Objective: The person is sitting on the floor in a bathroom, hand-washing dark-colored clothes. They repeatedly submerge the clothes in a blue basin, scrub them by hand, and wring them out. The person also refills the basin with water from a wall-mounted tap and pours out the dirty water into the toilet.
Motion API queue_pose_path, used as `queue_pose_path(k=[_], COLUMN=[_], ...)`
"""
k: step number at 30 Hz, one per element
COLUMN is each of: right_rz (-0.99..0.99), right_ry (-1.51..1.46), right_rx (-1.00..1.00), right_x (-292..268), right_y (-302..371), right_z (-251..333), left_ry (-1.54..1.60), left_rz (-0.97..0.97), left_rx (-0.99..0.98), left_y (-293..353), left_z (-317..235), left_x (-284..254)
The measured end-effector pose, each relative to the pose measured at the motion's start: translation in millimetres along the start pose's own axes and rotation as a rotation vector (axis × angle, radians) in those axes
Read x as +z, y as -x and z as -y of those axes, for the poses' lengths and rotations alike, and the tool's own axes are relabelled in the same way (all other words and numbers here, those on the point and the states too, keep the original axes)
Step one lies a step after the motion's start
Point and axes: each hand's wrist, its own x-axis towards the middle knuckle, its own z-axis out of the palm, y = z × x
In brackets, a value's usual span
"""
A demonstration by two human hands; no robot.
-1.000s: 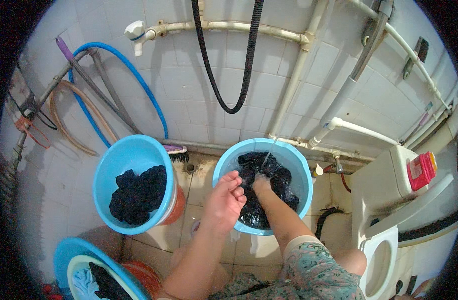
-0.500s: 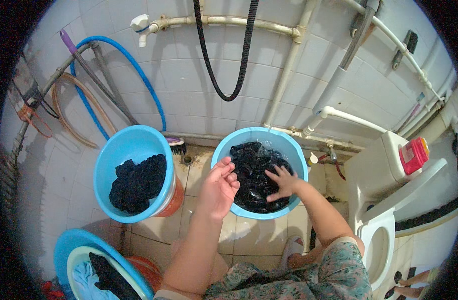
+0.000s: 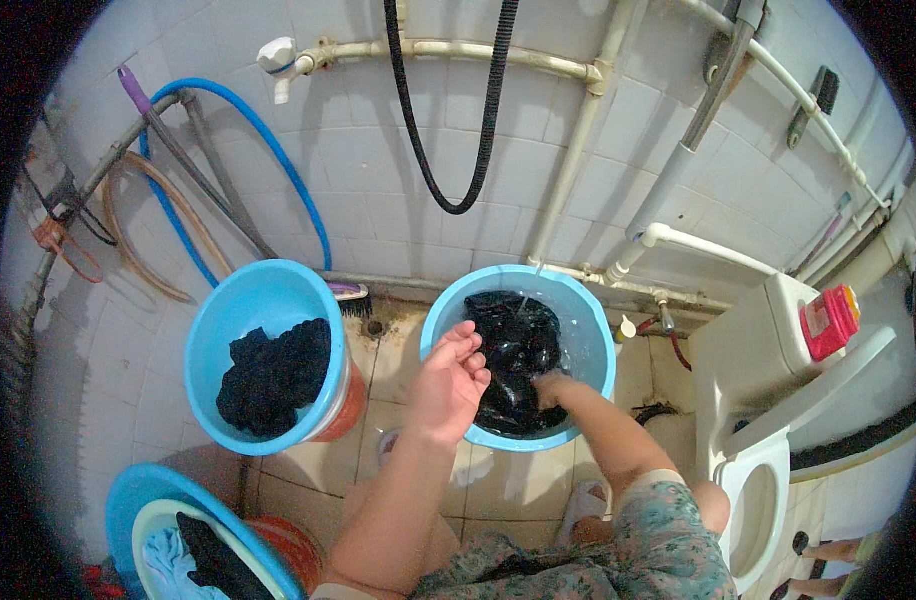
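Observation:
A light-blue basin on the floor ahead of me holds wet black cloth in water. My right hand is pushed down into the cloth at the basin's right side; its fingers are hidden in the folds and water. Over the basin's left rim hovers my left hand, palm turned inward and fingers curled together, with nothing in it. A thin stream of water falls into the back of the basin.
Left stands a blue bucket with dark cloth. Another blue tub at lower left holds a pale basin of clothes. A black hose hangs ahead; a toilet stands right. A scrub brush lies by the wall.
My right hand has gone from spread fingers on top of the cloth to down in it, nearer me. The cloth has shifted left, baring water at the right. My left hand moved slightly right.

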Motion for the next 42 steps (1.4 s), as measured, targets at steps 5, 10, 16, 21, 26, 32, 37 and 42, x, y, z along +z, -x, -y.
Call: queue_pose_path(k=[5, 10, 16, 21, 26, 32, 37, 42], right_rz=[-0.444, -0.627, -0.216, -0.268, -0.076, -0.551, -1.367, -1.880], right_ry=[-0.197, 0.011, 0.204, 0.146, 0.026, 0.056, 0.248, 0.320], right_rx=[-0.079, -0.174, -0.021, -0.092, -0.367, -0.329, -0.011, 0.273], right_x=[-43.0, 4.9, 5.9, 12.8, -30.8, -148.5, -272.5, -350.1], right_y=[91.5, 68.8, 6.6, 24.8, 67.6, 238.2, 379.2, 492.5], right_z=[37.8, 65.4, 81.6, 69.3, 64.5, 40.7, 63.9, 67.3], left_ry=[0.022, 0.036, -0.005, -0.069, -0.140, -0.139, -0.412, -0.240], left_rz=[-0.122, -0.092, -0.065, -0.103, -0.258, -0.232, -0.072, -0.090], left_rx=[0.073, 0.076, 0.025, 0.052, 0.091, 0.007, 0.163, 0.070], left_y=[0.6, -2.0, -4.6, -23.6, -36.3, -49.9, -69.3, -49.8], left_z=[3.1, 6.8, 17.8, 25.6, 25.0, 41.8, 42.7, 44.1], left_x=[-12.3, -4.1, -3.0, -19.9, -51.7, -53.5, -96.7, -47.5])
